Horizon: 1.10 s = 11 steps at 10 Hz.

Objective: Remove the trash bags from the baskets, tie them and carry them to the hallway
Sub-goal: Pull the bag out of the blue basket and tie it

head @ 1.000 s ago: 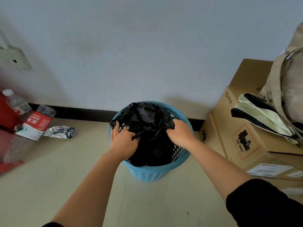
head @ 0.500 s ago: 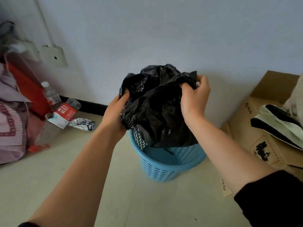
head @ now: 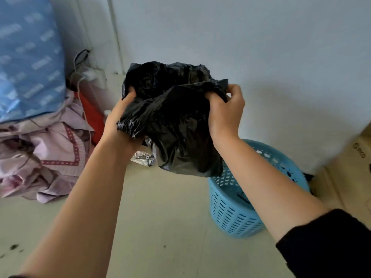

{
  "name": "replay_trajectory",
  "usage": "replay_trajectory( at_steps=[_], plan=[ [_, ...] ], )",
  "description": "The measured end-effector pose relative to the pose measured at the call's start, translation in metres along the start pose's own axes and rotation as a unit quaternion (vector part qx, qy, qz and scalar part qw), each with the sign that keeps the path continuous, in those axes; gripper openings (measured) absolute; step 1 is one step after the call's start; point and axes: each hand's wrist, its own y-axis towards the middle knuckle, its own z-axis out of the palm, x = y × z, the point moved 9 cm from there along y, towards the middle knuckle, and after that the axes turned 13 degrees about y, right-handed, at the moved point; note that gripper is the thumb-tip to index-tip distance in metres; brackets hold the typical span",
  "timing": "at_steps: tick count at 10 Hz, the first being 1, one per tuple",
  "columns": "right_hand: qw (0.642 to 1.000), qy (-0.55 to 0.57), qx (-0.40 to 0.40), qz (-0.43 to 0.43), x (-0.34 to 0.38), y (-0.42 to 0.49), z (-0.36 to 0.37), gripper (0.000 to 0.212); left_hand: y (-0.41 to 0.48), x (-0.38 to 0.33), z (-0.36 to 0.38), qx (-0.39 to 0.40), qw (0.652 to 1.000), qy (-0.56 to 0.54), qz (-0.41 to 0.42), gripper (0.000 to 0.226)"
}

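Black plastic fills the middle of the head view: the trash bag (head: 176,121) hangs in the air between both hands, wholly out of the basket (head: 230,207) and up to the left of it. Only the bag's lower corner overlaps the basket's left rim in the picture. The bag's mouth gapes upward, crumpled and glossy.

The left hand (head: 118,125) grips the bag's left edge, its fingers curled into the plastic, a fold of which drapes over the palm. The right hand (head: 224,109) clutches a bunched corner of the mouth on the opposite side, fingers closed tight round it. A black sleeve (head: 331,243) covers the right upper arm, while both forearms are bare.

The basket is light blue and slotted, standing upright on the pale floor (head: 160,227) near the white wall (head: 261,47). Just to its right sits a cardboard box (head: 353,167), cut off by the frame edge. A crumpled silver wrapper (head: 143,158) lies on the floor below the bag. Farther left, a heap of pink cloth (head: 50,149) rests under a blue printed package (head: 26,63), with something red (head: 94,117) behind it. A white plug (head: 90,75) with a cable sits against the wall.
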Motion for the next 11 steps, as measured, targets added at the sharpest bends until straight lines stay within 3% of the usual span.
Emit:
replay_trajectory(
  at_steps=[2, 3, 4, 5, 6, 7, 8, 9, 10, 11],
  plan=[
    [0.990, -0.091, 0.016, 0.102, -0.104, -0.032, 0.018, 0.012, 0.029, 0.052, -0.078, -0.046, 0.997, 0.042, -0.055, 0.034],
    [0.962, -0.204, 0.105, 0.150, -0.159, -0.053, 0.016, 0.009, 0.026, 0.099, -0.120, -0.076, 0.983, 0.116, -0.122, 0.033],
    [0.907, -0.332, 0.197, 0.168, -0.200, -0.071, 0.006, 0.010, 0.019, 0.140, -0.155, -0.100, 0.958, 0.204, -0.175, 0.028],
    [0.865, -0.400, 0.237, 0.189, -0.222, -0.082, -0.003, 0.018, -0.002, 0.160, -0.165, -0.106, 0.941, 0.215, -0.237, 0.024],
    [0.859, -0.427, 0.226, 0.168, -0.219, -0.079, -0.004, 0.033, -0.003, 0.155, -0.164, -0.114, 0.954, 0.181, -0.209, 0.026],
    [0.863, -0.455, 0.199, 0.092, -0.198, -0.073, 0.002, 0.051, 0.001, 0.153, -0.178, -0.197, 0.948, 0.147, -0.202, 0.027],
    [0.852, -0.494, 0.173, 0.005, -0.181, -0.072, 0.010, 0.058, -0.004, 0.156, -0.203, -0.298, 0.914, 0.174, -0.216, 0.026],
    [0.842, -0.518, 0.143, -0.046, -0.168, -0.073, 0.016, 0.065, -0.012, 0.171, -0.210, -0.314, 0.898, 0.148, -0.271, 0.048],
    [0.873, -0.480, 0.084, -0.002, -0.166, -0.071, 0.011, 0.074, -0.015, 0.191, -0.197, -0.251, 0.907, 0.066, -0.332, 0.056],
    [0.926, -0.300, -0.019, 0.229, -0.192, -0.078, -0.008, 0.087, -0.016, 0.188, -0.188, -0.213, 0.915, 0.073, -0.336, 0.068]
  ],
)
